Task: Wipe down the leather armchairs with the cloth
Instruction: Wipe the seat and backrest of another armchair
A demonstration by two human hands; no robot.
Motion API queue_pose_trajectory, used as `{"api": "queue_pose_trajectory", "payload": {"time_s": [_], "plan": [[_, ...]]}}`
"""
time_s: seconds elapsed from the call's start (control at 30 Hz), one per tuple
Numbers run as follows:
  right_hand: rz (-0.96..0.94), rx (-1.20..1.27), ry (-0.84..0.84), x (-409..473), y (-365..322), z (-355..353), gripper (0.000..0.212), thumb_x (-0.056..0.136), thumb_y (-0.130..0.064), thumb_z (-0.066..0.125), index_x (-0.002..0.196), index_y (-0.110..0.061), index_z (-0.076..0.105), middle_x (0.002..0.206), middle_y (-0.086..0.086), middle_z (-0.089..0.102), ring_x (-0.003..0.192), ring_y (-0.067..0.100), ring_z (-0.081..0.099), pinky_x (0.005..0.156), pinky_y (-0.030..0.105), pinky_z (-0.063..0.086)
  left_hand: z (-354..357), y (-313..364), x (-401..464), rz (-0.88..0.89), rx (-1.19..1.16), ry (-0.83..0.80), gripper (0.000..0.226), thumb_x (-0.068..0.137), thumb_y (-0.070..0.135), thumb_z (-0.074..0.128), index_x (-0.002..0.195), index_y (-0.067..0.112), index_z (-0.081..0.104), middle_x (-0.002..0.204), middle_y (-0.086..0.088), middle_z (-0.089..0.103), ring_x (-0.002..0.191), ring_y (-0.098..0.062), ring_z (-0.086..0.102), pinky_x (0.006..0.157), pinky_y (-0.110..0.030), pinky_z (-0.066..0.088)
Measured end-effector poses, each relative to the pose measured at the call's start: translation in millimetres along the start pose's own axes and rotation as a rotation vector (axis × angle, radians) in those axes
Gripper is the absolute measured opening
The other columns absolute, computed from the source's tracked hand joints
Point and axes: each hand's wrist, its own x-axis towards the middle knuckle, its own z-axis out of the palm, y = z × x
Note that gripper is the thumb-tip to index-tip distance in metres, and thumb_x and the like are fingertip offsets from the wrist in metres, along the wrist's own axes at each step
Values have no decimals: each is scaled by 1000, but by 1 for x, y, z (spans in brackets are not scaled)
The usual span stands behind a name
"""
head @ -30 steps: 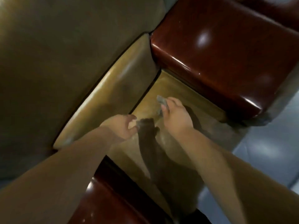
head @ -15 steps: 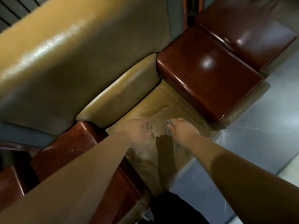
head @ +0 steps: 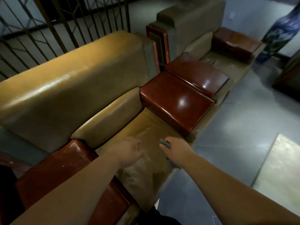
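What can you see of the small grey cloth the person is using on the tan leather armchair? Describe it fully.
The small grey cloth looks soft and crumpled, bunched inside the right hand, which grips it. Only a dark grey fold shows past the fingers, and another bit seems to hang below the wrist. It sits over the front of the tan leather armchair's seat cushion; whether it touches the leather cannot be told.

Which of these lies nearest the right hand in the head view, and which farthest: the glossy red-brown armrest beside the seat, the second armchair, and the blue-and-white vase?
From the right hand, which grips the cloth:
1. Red-brown armrest, just beyond the hand, beside the seat.
2. Second armchair, further back on the right.
3. Blue-and-white vase, far right corner.
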Motion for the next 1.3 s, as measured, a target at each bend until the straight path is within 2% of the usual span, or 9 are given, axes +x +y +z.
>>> {"api": "queue_pose_trajectory", "payload": {"time_s": [0.1, 0.3, 0.47, 0.67, 0.83, 0.93, 1.07, 1.17, 1.3], "plan": [[23, 51, 47, -42, 2, -7, 23, 102, -51, 55, 91, -32, 58, 87, -5, 63, 81, 11, 63, 81, 37, 59, 5, 18, -30, 6, 15, 16, 65, 100, 61, 55, 157, 32, 43, 149, 5, 58, 134, -17, 56, 108, -33, 46], [6, 54, 118, -100, 34, -43, 24, 102, -51, 56, 90, -31, 61, 84, -7, 63, 77, 9, 62, 67, 27, 49, 2, 82, -56, 87, 40, 8, 60, 102, 55, 57, 156, 31, 45, 150, 5, 58, 135, -16, 56, 110, -34, 46], [16, 62, 170, -112, 91, -88, 27, 101, -56, 54, 101, -31, 64, 89, -7, 65, 82, 10, 63, 82, 37, 58, -13, 164, -50, 130, 86, 46, 58, 102, 57, 56, 154, 32, 47, 146, 6, 60, 129, -14, 58, 106, -33, 49], [42, 119, 185, -112, 195, -154, 30, 99, -59, 54, 114, -36, 67, 100, -9, 68, 89, 9, 63, 86, 35, 56, -19, 289, -7, 149, 65, 44, 50, 103, 51, 59, 148, 30, 52, 140, 7, 62, 125, -13, 59, 101, -32, 50], [111, 113, 161, -113, 295, -209, 26, 94, -54, 65, 100, -29, 67, 94, -4, 67, 86, 14, 62, 80, 34, 53, -7, 395, 40, 179, 84, 30, 53, 101, 54, 58, 149, 33, 51, 135, 8, 65, 119, -12, 62, 103, -39, 54], [156, 142, 197, -116, 345, -236, 25, 93, -54, 67, 101, -30, 69, 95, -4, 69, 89, 17, 65, 86, 39, 58, 7, 450, 64, 192, 72, 26, 51, 102, 54, 56, 148, 33, 53, 135, 8, 65, 117, -13, 62, 102, -40, 54], [173, 187, 229, -113, 399, -264, 21, 94, -52, 66, 94, -31, 66, 88, -6, 67, 82, 13, 63, 77, 32, 54, 25, 503, 95, 197, 53, -2, 50, 102, 52, 56, 148, 32, 54, 139, 5, 65, 123, -16, 62, 105, -41, 53], [176, 199, 259, -101, 429, -285, 22, 92, -52, 67, 92, -30, 67, 85, -6, 67, 79, 12, 63, 78, 36, 58, 30, 534, 126, 214, 48, -25, 52, 102, 52, 57, 149, 31, 54, 142, 3, 64, 126, -18, 61, 106, -40, 51], [175, 185, 281, -76, 460, -313, 23, 95, -49, 66, 96, -26, 68, 87, -4, 67, 79, 13, 62, 75, 34, 55, 30, 570, 177, 245, 34, -57, 54, 101, 53, 57, 151, 34, 51, 142, 7, 62, 125, -15, 59, 101, -35, 48]]}}
